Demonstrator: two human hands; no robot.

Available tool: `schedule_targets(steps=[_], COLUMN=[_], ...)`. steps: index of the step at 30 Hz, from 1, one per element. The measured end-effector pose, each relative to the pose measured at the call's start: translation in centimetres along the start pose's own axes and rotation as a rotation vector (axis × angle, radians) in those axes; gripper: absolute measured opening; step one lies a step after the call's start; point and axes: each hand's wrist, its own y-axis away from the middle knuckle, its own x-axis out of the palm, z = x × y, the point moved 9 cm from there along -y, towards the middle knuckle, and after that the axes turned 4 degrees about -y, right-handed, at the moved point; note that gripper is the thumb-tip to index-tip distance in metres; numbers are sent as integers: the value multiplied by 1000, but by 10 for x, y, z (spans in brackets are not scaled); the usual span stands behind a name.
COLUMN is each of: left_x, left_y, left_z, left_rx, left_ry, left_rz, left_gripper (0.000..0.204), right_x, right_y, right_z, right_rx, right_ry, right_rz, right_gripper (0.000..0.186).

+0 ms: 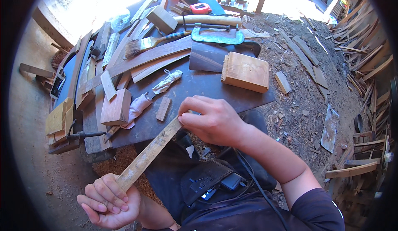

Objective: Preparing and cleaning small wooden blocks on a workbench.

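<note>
A long, narrow wooden strip [147, 152] with pale smudges slants over my lap, just off the bench's near edge. My left hand [108, 200] has its fingers wrapped round the lower end. My right hand [211, 121] pinches the upper end, its curled fingers partly hiding that tip. Beyond it on the dark bench top [215, 94] lie a small wood offcut [163, 108], a pink wood block [115, 108], crumpled white cloths [168, 81] and a larger tan block [246, 75].
The bench holds a blue C-clamp [238, 36], a paintbrush [143, 44], an orange tape measure [200, 7], several boards [157, 56] and, at left, a clamp bar [87, 134]. Right of it, debris-strewn ground [298, 119] runs to heaped wood scraps [369, 56].
</note>
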Motion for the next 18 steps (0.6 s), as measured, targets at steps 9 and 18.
schedule_targets(steps=[9,18], left_x=[-27,-25], left_y=[-1,1], left_z=[6,7], left_rx=[-66,91], left_ry=[7,138], left_rz=[-27,-18], left_gripper=[35,45], right_x=[3,-2], right_y=[9,1], right_z=[1,-24], right_rx=[-42,35], right_ry=[52,-161], right_rz=[-118,-5], right_gripper=[14,15])
